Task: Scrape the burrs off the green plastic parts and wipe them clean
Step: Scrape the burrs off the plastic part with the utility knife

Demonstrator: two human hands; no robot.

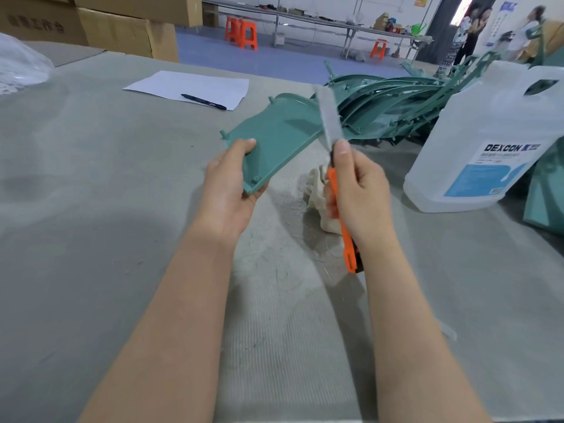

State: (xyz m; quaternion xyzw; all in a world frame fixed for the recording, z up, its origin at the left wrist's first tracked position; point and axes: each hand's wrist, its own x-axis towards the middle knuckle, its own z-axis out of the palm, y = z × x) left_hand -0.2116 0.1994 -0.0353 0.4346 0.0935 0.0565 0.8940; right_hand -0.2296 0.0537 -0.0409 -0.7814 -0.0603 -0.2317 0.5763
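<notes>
My left hand (pixel 227 190) grips the near end of a long curved green plastic part (pixel 274 138), held up above the table. My right hand (pixel 357 193) holds an orange-handled knife (pixel 343 221) upright; its long grey blade (pixel 329 117) rises in front of the part's right edge. A crumpled cream cloth (pixel 317 193) lies on the table between my hands. Further green plastic parts (pixel 393 105) are heaped at the back right.
A large clear jug labelled DEXCON (pixel 488 141) stands at the right, another green part (pixel 546 190) beside it. A white sheet (pixel 189 87) with a black pen (pixel 204 101) lies further back. Cardboard boxes (pixel 116 29) and a plastic bag (pixel 21 62) sit at the far left. People stand far right.
</notes>
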